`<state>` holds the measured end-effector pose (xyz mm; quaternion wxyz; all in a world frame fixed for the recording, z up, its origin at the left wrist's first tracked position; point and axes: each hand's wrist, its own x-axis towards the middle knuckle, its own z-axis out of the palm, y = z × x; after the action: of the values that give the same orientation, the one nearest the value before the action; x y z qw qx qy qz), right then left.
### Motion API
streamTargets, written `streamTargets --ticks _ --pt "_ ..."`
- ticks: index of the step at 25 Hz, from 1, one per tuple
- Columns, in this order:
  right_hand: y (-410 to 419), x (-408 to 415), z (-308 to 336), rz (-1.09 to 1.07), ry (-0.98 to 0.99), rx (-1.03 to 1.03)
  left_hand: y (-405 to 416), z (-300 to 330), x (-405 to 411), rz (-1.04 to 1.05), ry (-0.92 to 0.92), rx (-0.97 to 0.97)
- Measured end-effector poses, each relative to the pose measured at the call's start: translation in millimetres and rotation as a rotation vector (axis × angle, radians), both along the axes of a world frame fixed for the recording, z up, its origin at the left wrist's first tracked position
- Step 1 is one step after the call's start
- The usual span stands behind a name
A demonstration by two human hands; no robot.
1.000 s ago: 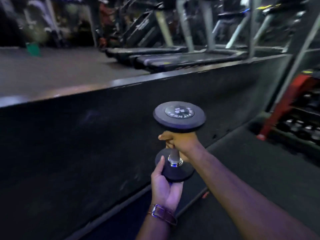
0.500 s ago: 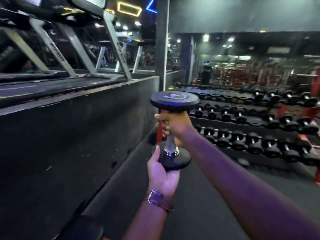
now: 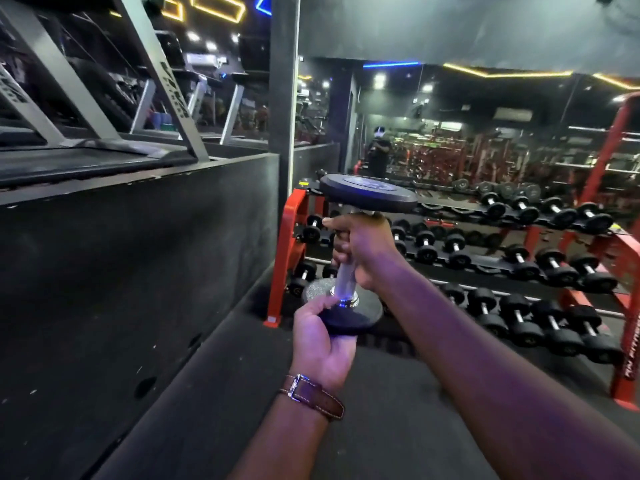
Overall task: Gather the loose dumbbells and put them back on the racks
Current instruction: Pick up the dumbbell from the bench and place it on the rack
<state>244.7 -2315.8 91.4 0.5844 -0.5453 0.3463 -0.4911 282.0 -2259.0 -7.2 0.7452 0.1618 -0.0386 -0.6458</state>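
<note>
A: Red steel rack [image 3: 277, 271], three tiers, ahead and right, loaded with black dumbbells. Black platform wall [image 3: 138, 271] fills the left, treadmills [image 3: 104, 133] on top.

B: Task object?

A: Dumbbell [image 3: 346, 282], held upright in the air in front of the rack's left end, not on any tier. Top plate up, chrome handle vertical.

B: Hands?

A: Right hand [image 3: 363, 251] wraps its fingers round the handle, just under the top plate. Left hand [image 3: 320, 337] cups the bottom plate from below, thumb curled over its edge. Brown strap watch [image 3: 311, 398] on the left wrist.
</note>
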Motion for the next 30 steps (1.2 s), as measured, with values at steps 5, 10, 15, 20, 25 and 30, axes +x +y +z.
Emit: streamTargets --ticks 5,10,15,20,25,30 --pt "-184 34 37 -0.052 0.005 0.011 -189 30 39 -0.075 -0.119 0.014" --pt "-355 61 42 -0.047 0.021 0.026 -358 38 70 -0.081 -0.13 0.017" --pt "-544 93 32 0.013 0.059 0.014 -540 31 97 -0.075 -0.148 0.045" --pt "-738 144 40 0.053 0.081 0.045 -718 46 140 0.0 -0.171 0.055" --pt "-896 193 31 0.056 0.092 0.072 -873 36 184 0.032 -0.102 0.074" --pt "-1065 253 11 -0.031 0.082 0.054 -1046 13 248 0.009 -0.141 0.116"
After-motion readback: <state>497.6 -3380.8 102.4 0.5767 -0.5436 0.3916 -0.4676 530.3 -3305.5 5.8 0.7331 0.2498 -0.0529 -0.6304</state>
